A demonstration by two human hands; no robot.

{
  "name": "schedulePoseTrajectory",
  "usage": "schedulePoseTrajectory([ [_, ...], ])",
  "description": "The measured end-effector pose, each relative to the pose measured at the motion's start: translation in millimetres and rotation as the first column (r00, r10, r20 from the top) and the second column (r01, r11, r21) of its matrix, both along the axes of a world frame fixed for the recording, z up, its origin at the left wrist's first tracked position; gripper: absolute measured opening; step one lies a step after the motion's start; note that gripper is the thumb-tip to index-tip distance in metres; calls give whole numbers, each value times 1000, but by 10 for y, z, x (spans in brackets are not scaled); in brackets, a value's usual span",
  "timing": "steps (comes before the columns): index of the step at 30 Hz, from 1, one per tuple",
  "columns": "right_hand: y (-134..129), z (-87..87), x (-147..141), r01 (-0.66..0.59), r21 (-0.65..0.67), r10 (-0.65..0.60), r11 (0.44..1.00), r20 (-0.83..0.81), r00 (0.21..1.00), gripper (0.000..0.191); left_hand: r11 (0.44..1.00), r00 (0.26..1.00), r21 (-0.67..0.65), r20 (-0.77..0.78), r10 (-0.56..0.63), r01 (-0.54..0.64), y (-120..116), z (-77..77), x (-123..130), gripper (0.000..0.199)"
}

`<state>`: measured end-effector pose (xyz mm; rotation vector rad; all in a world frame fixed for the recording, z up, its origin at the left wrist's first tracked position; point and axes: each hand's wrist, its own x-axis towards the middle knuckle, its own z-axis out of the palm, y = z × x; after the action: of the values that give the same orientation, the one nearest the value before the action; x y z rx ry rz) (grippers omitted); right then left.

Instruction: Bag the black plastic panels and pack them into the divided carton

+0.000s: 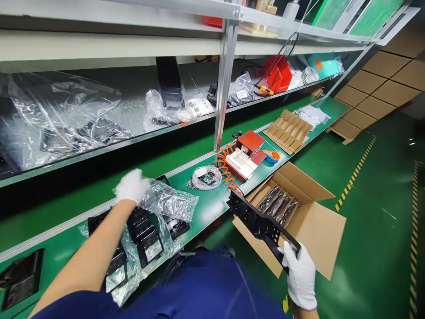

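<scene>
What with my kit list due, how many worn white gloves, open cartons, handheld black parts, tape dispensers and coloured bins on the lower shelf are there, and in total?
White gloves: 2
Open carton: 1
Held black part: 1
Tape dispenser: 1
Lower-shelf bins, red and teal: 2
Total: 7

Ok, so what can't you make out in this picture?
All in the head view:
- Left hand: its fingers are blurred.
- Right hand: some fingers are hidden behind the long black part.
- Cardboard box: its bottom is hidden by the wrapped black pieces and dividers.
- Glossy black piece: cut off by the left edge.
- White label on the shelf: its writing is too small.
</scene>
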<state>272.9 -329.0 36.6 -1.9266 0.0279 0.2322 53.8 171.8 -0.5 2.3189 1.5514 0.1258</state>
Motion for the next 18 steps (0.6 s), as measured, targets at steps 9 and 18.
schedulePoseTrajectory([
  [9, 393, 99, -230, -116, -6, 116, 993, 60, 991, 58, 904, 861, -252, -300, -411, 344, -1263, -1488, 829, 52],
  [18, 293, 81, -271, -133, 2, 133, 991, 68, 989, 57, 877, 895, -395, -231, -382, 272, -985, -1607, 792, 32],
])
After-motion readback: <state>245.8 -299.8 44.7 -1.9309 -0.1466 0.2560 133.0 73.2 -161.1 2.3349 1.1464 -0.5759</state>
